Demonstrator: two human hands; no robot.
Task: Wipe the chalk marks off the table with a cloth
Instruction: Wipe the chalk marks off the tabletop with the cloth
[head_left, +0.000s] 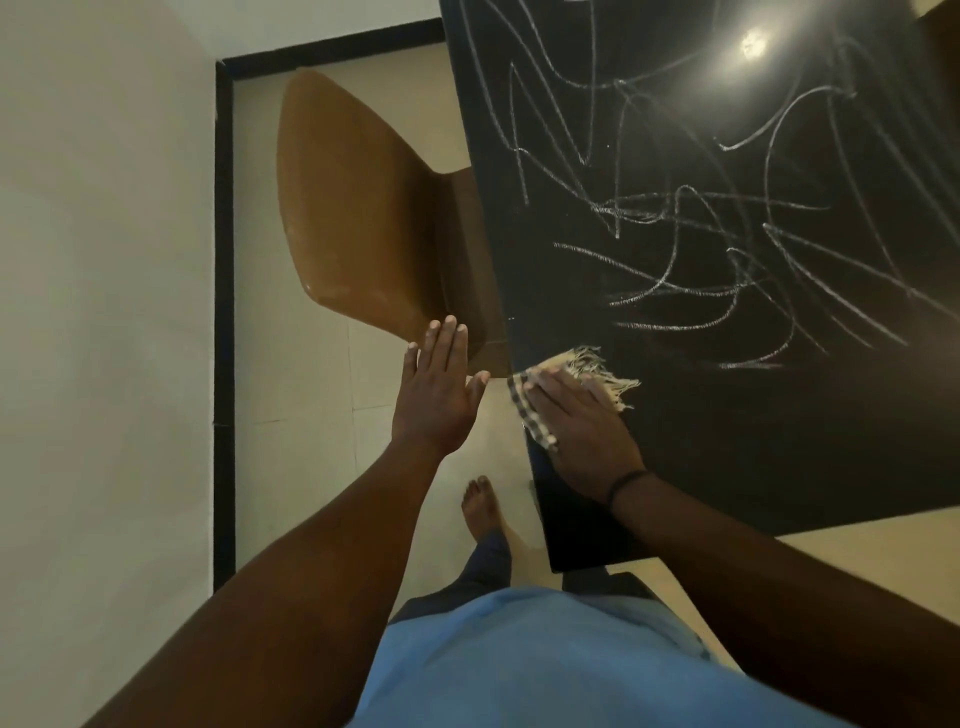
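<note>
Cloth pressed flat at the tabletop's left edge, wiping barely begun.

Our right hand (582, 431) lays its fingers (550, 387) flat on the checked, fringed cloth (576, 364), pinning rather than gripping it against the near left edge of the tabletop (727, 457); our left hand (441, 389) hangs open and empty just off that edge, near the smooth brown chair (358, 208). Only the near strip looks clean. Grainy white chalk marks (691, 260) loop across the rest of the glossy black surface, so we judge nearly everything is left.
</note>
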